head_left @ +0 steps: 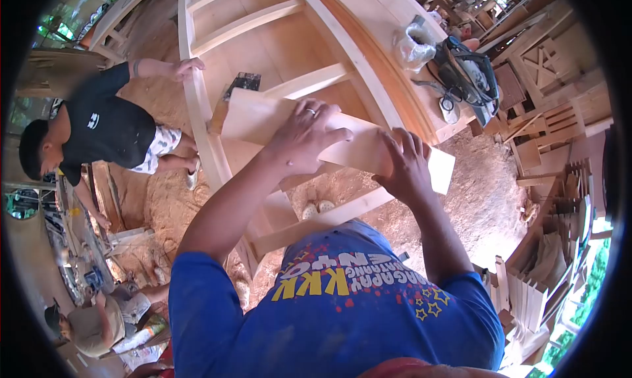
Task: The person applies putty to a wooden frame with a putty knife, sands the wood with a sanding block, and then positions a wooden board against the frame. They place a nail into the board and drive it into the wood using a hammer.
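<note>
A pale wooden board lies slantwise in front of me, above the near end of a large wooden frame. My left hand, with a ring on one finger, is closed over the board left of its middle, thumb toward the right. My right hand grips the board close to its right end, fingers over the top edge. Several crosspieces span the frame between its long side rails. A dark flat object sits just beyond the board's left end; I cannot make out its kind.
At the right, a bench holds a dark power tool with a cord and a clear plastic bag. A person in a black shirt rests a hand on the left rail. Another person is lower left. Wood pieces stack at right.
</note>
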Available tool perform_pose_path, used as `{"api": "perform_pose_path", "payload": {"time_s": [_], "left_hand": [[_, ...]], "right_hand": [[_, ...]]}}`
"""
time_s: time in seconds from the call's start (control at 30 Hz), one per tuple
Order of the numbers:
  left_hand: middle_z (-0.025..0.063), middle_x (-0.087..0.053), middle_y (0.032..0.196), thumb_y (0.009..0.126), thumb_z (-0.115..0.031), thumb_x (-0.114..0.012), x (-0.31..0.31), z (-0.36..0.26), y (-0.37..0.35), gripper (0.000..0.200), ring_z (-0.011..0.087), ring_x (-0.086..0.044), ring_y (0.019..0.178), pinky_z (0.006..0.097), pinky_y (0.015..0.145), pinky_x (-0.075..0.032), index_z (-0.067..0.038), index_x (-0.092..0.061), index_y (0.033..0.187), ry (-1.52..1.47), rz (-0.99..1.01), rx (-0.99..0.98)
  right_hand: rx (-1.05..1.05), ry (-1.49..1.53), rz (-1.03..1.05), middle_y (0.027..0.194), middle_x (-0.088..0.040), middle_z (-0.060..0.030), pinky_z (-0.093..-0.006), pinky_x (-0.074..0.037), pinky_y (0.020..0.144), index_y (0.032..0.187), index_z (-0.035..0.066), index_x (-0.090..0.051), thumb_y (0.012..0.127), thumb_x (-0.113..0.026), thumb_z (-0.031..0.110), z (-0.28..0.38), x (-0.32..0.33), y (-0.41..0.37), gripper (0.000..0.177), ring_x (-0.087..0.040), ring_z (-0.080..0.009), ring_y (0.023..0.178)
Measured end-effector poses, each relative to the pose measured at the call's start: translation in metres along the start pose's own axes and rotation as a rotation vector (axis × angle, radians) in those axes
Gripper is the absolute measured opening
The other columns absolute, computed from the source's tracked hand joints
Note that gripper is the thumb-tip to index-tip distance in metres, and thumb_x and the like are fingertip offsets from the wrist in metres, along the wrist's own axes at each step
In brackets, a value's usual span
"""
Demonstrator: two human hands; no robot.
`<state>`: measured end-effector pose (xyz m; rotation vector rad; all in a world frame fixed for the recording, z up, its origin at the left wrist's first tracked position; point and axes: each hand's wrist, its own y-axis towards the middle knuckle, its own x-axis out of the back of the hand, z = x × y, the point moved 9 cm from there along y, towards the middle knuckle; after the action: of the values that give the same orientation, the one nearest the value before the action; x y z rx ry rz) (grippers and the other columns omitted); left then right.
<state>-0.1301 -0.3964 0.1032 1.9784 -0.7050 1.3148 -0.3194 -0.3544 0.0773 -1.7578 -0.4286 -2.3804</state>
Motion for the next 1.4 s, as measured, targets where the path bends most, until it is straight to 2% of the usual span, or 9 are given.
{"api": "perform_pose_path", "payload": {"time_s": [0.13, 0.33, 0.4, 0.53, 0.67, 0.93, 1.2, 1.33, 1.4], "left_hand": [[0.0164, -0.051, 0.14, 0.062, -0.003, -0.083, -0.018, 0.016, 0.03, 0.07, 0.0387, -0.046, 0.137, 0.0544, 0.12, -0.034, -0.023, -0.066, 0.127, -0.003, -0.004, -0.127], [0.0099, -0.055, 0.136, 0.055, -0.009, -0.086, -0.06, 0.041, 0.079, 0.078, 0.0331, -0.049, 0.136, 0.0538, 0.118, -0.036, -0.027, -0.064, 0.128, 0.061, 0.145, -0.141], [0.0065, -0.055, 0.133, 0.057, -0.013, -0.087, -0.08, 0.058, 0.091, 0.077, 0.0313, -0.05, 0.135, 0.0523, 0.113, -0.04, -0.03, -0.064, 0.128, 0.067, 0.025, -0.178], [0.0046, -0.056, 0.13, 0.069, -0.023, -0.082, -0.106, 0.079, 0.114, 0.069, 0.0299, -0.05, 0.136, 0.0504, 0.106, -0.042, -0.036, -0.06, 0.133, 0.195, 0.117, -0.071], [0.0041, -0.054, 0.134, 0.072, -0.024, -0.081, -0.126, 0.091, 0.128, 0.073, 0.0291, -0.047, 0.139, 0.0506, 0.109, -0.041, -0.039, -0.054, 0.138, 0.286, 0.221, -0.05], [0.0048, -0.051, 0.148, 0.08, -0.022, -0.076, -0.144, 0.097, 0.126, 0.067, 0.0278, -0.043, 0.145, 0.0538, 0.108, -0.041, -0.042, -0.052, 0.139, 0.299, 0.175, 0.023], [0.0069, -0.064, 0.133, 0.088, -0.017, -0.069, -0.112, 0.037, 0.029, 0.024, 0.0269, -0.059, 0.13, 0.0488, 0.101, -0.048, -0.019, -0.068, 0.111, -0.086, -0.45, 0.164], [0.006, -0.074, 0.097, 0.086, -0.024, -0.074, -0.133, 0.018, -0.065, 0.017, 0.0294, -0.072, 0.098, 0.0467, 0.084, -0.053, -0.012, -0.07, 0.098, -0.546, -0.165, 0.621], [0.0079, -0.074, 0.091, 0.085, -0.026, -0.075, -0.148, 0.013, -0.098, 0.019, 0.0307, -0.072, 0.092, 0.0471, 0.081, -0.054, -0.012, -0.072, 0.097, -0.571, -0.231, 0.683]], "right_hand": [[-0.088, -0.016, -0.039, 0.143, -0.049, -0.0161, -0.0566, -0.036, 0.11, 0.149, 0.021, -0.051, 0.058, -0.097, 0.023, -0.013, -0.004, 0.002, 0.102, -0.046, -0.0399, 0.133], [-0.057, -0.013, -0.056, 0.137, -0.052, -0.0137, -0.0579, -0.036, 0.109, 0.142, 0.02, -0.054, 0.059, -0.094, 0.024, -0.048, -0.017, 0.024, 0.093, -0.047, -0.0396, 0.13], [-0.034, -0.029, -0.082, 0.138, -0.053, -0.013, -0.0594, -0.037, 0.108, 0.141, 0.021, -0.054, 0.059, -0.094, 0.024, -0.057, -0.026, 0.037, 0.091, -0.047, -0.0397, 0.13], [-0.07, -0.082, -0.077, 0.139, -0.053, -0.0119, -0.0609, -0.039, 0.105, 0.142, 0.022, -0.054, 0.06, -0.094, 0.028, -0.077, -0.04, 0.049, 0.091, -0.047, -0.0396, 0.13], [-0.129, -0.109, -0.044, 0.138, -0.053, -0.0112, -0.0616, -0.04, 0.102, 0.144, 0.023, -0.053, 0.062, -0.092, 0.035, -0.082, -0.047, 0.054, 0.091, -0.048, -0.0393, 0.13], [-0.134, -0.207, -0.041, 0.14, -0.051, -0.0119, -0.0619, -0.04, 0.102, 0.146, 0.022, -0.05, 0.067, -0.089, 0.04, -0.082, -0.057, 0.055, 0.09, -0.046, -0.0394, 0.133], [-0.122, -0.257, -0.022, 0.141, -0.051, -0.0134, -0.0643, -0.04, 0.102, 0.148, 0.022, -0.045, 0.067, -0.087, 0.042, -0.079, -0.062, 0.055, 0.093, -0.047, -0.0395, 0.134], [-0.119, -0.256, 0.017, 0.143, -0.05, -0.0151, -0.0658, -0.04, 0.102, 0.151, 0.02, -0.043, 0.068, -0.085, 0.045, -0.084, -0.075, 0.063, 0.096, -0.048, -0.0415, 0.134], [-0.133, -0.266, 0.059, 0.143, -0.05, -0.0158, -0.0661, -0.04, 0.101, 0.151, 0.02, -0.042, 0.069, -0.085, 0.045, -0.085, -0.077, 0.064, 0.096, -0.048, -0.0424, 0.134]]}}
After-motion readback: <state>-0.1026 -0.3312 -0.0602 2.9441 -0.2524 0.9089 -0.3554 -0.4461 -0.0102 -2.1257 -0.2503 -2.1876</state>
